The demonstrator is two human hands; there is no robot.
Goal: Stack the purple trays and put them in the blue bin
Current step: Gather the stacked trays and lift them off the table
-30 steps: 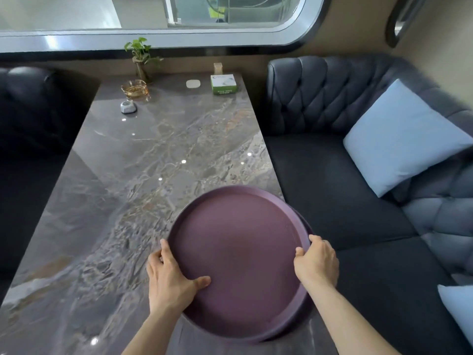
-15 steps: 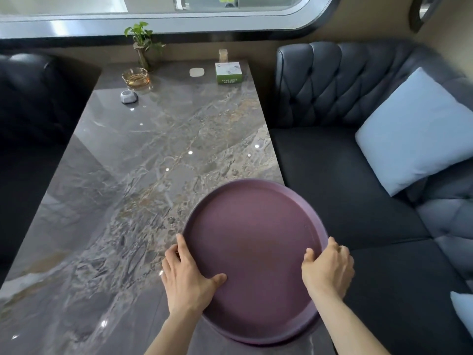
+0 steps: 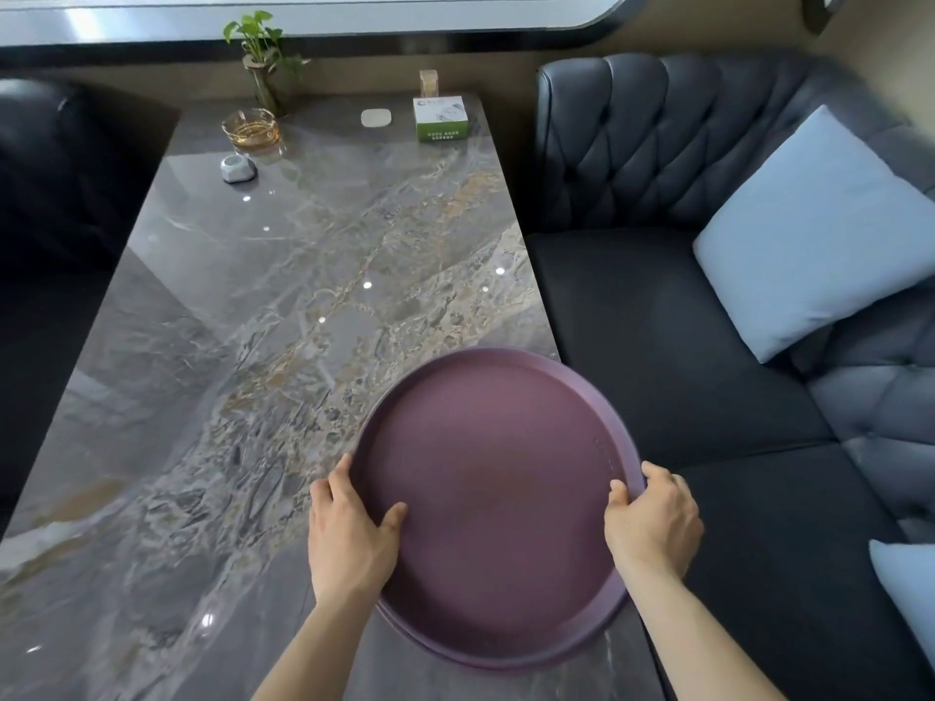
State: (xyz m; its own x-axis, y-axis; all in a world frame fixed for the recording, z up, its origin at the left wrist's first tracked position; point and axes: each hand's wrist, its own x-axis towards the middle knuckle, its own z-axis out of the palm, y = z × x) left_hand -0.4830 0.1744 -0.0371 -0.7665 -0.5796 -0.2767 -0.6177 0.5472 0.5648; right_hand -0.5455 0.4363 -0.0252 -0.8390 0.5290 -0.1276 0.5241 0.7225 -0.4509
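Purple trays [image 3: 498, 503]: round, stacked (a second rim shows under the top one along the near edge, so at least two). The stack sits at the near right corner of the table [image 3: 283, 316], its right side overhanging the table edge above the sofa seat. Can't tell if it's lifted or resting on the top.

Left hand [image 3: 349, 536]: closed on the stack's left rim, thumb lying inside the top tray, fingers wrapped round the outside edge.
Right hand [image 3: 652, 523]: closed on the right rim, thumb on top at the edge, fingers curled underneath.

Surface: long grey marble-look top, glossy, with ceiling-light spots reflected in it; middle is bare.

Far end of the table, all well apart from the trays:
- plant [image 3: 263, 53] in a slim vase, against the wall
- amber glass ashtray [image 3: 250, 128]
- small grey puck-shaped gadget [image 3: 238, 169], just in front of the ashtray
- white coaster-like pad [image 3: 376, 117]
- green-and-white box [image 3: 439, 118], with a small holder [image 3: 428, 83] behind it

Room: booth seating. Dark tufted sofa [image 3: 657, 306] on the right with a pale blue cushion [image 3: 814, 230]; a second cushion [image 3: 910, 594] is cut off at the right edge. Dark seat [image 3: 45, 194] on the left. Window with a rounded frame [image 3: 303, 27] along the far wall.
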